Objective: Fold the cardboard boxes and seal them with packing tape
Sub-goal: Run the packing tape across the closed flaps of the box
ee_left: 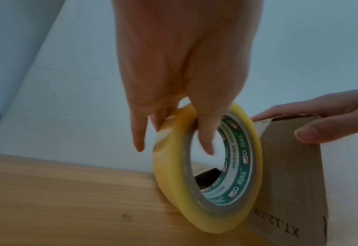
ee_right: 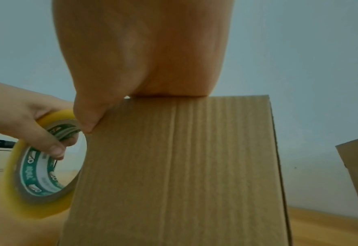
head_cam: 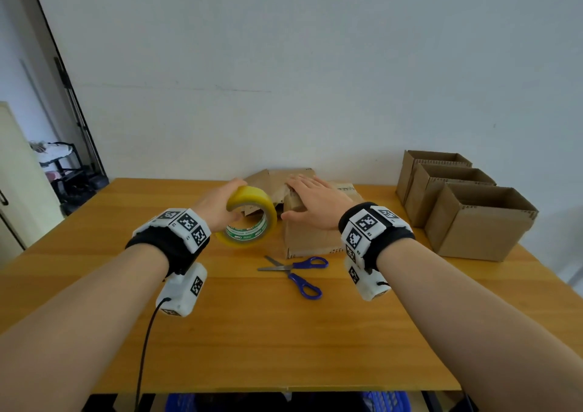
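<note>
A brown cardboard box (head_cam: 310,238) stands mid-table with its top flaps folded down. My right hand (head_cam: 310,202) lies flat on the flaps, fingers straight, thumb against the box's near-left edge (ee_right: 173,166). My left hand (head_cam: 217,203) grips a yellowish roll of packing tape (head_cam: 249,219), thumb through its core and fingers over the outer rim. In the left wrist view the tape roll (ee_left: 207,168) hangs just above the table, close beside the box's left side (ee_left: 289,166). The roll (ee_right: 41,168) appears left of the box in the right wrist view.
Blue-handled scissors (head_cam: 299,271) lie open on the wooden table (head_cam: 220,332) in front of the box. Three open-topped cardboard boxes (head_cam: 473,219) stand in a row at the right. Flat cardboard (head_cam: 271,176) lies behind the hands, against the wall.
</note>
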